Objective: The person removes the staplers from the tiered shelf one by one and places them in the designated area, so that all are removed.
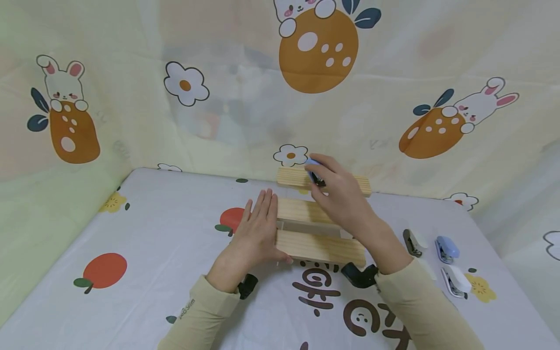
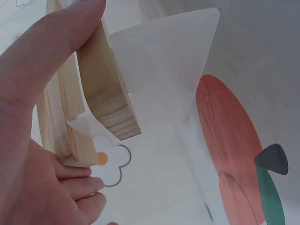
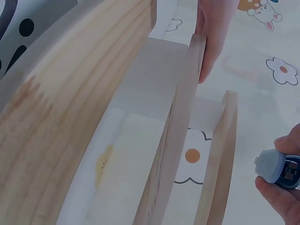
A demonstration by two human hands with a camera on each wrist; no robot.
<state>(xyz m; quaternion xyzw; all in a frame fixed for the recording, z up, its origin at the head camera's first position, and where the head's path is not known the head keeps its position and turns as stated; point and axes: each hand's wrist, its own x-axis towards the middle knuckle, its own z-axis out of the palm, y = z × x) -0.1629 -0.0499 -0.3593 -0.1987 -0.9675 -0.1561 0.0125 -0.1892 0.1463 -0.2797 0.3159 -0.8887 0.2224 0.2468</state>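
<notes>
A small tiered rack has three pale wooden planks on translucent supports: the front plank (image 1: 321, 248), middle plank (image 1: 297, 211) and back plank (image 1: 289, 178). Against its left end rests my left hand (image 1: 255, 238), its fingers straight and close together and its thumb touching the front plank. In the left wrist view the thumb lies over a plank end (image 2: 110, 93). My right hand (image 1: 341, 197) pinches a mini stapler (image 1: 313, 167) with a light blue top at the back plank. The right wrist view shows this stapler (image 3: 272, 166) between thumb and fingers.
Three more mini staplers lie to the right of the rack: a grey-white stapler (image 1: 413, 243), a blue stapler (image 1: 447, 249) and a white stapler (image 1: 456, 281). A printed cloth (image 1: 153, 272) covers the table. Behind the rack hangs a patterned curtain (image 1: 236, 126).
</notes>
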